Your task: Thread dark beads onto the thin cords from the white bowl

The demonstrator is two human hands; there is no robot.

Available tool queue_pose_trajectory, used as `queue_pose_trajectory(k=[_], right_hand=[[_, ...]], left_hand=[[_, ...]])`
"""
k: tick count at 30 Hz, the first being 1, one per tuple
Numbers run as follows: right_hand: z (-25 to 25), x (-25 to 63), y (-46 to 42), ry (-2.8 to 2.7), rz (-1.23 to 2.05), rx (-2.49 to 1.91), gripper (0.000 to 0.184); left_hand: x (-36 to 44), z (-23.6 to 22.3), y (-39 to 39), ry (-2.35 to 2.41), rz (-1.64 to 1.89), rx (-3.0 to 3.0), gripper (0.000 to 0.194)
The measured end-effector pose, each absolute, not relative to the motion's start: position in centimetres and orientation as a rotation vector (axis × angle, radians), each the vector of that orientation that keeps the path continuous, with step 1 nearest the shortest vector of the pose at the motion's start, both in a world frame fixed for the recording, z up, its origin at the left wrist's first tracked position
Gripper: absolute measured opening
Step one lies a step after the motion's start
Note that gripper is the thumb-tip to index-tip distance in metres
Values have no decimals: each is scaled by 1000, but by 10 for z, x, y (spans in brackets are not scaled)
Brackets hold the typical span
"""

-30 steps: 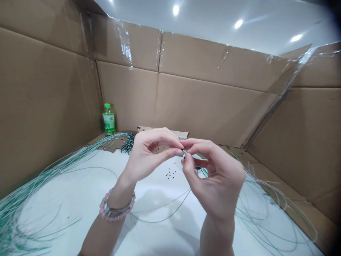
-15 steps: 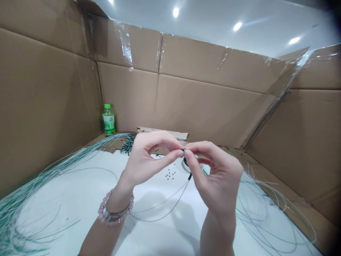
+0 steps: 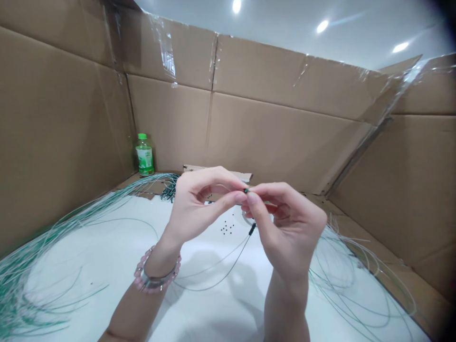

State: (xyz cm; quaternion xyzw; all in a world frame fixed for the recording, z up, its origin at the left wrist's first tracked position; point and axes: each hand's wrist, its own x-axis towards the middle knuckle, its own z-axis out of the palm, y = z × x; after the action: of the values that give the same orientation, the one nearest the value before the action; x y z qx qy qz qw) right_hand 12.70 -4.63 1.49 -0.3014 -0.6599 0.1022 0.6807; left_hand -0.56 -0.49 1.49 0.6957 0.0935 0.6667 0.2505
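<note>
My left hand (image 3: pixel 208 204), with a pink bead bracelet (image 3: pixel 156 285) at its wrist, is closed in a pinch at the centre of the head view. Its fingertips meet those of my right hand (image 3: pixel 285 221), which also pinches. Between them shows a tiny dark green bead-like piece (image 3: pixel 246 190); its exact shape is too small to make out. Below my right fingers hangs a short row of black beads (image 3: pixel 252 229) on a thin cord (image 3: pixel 228 278), which loops down to the left. A white bowl (image 3: pixel 246 218) stands behind, mostly hidden by my right hand.
Small loose black beads (image 3: pixel 226 228) lie on the white tabletop (image 3: pixel 117 266). Green and white strands (image 3: pixel 46 256) sweep along the left, more strands (image 3: pixel 356 289) at right. Cardboard walls (image 3: pixel 285 128) surround the table; a green bottle (image 3: pixel 144 156) stands in the back left corner.
The view has tipped down slightly, so the background sits a little higher. Both hands stay pinched together, and the green piece between the fingertips shows more clearly now.
</note>
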Motion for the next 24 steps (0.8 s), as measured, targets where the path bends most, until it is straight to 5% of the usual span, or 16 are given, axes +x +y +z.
queue_pose_trajectory(k=[12,24], right_hand=[[20,132,-43,-1477,-161,-728,18],[21,132,-45,-1554,-152,-797,19]], left_hand=[[0,13,-2,459,1988,1879,7],[-3,15,-5,474,1925,1923,7]])
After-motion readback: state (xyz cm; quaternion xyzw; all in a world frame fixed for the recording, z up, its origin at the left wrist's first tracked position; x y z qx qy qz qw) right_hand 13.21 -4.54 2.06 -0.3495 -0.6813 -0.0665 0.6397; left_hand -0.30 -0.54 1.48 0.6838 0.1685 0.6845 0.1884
